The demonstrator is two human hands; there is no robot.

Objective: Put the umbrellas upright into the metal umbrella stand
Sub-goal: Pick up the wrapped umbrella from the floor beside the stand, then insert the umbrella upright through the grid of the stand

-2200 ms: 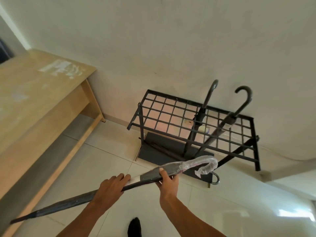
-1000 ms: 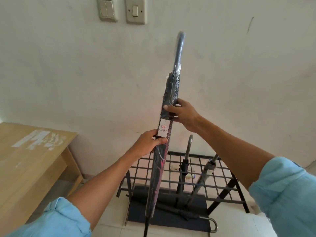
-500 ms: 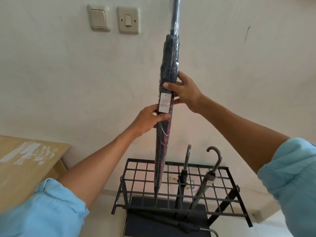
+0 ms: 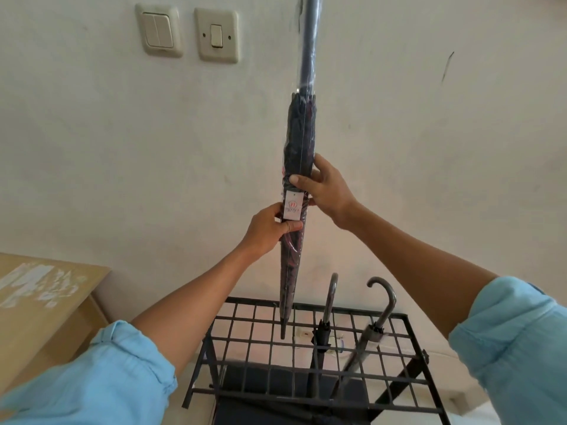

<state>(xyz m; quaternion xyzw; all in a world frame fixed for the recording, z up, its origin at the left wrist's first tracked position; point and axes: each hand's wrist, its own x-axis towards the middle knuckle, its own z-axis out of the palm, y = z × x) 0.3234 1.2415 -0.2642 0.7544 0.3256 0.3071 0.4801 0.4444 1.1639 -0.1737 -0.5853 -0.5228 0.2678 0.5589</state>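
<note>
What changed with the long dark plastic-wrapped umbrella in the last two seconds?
The long dark plastic-wrapped umbrella swung from level near the floor to upright and rose; its tip hangs at the top grid of the black metal stand. The left hand and right hand kept gripping it. The two hook-handled umbrellas stayed in the stand.

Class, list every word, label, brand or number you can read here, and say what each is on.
"agoya": on the white tag on the wrapped umbrella; its first letter may be cut off.
Red emblem above it: too small to read.
White patches on the wooden desk: no legible letters.
</note>
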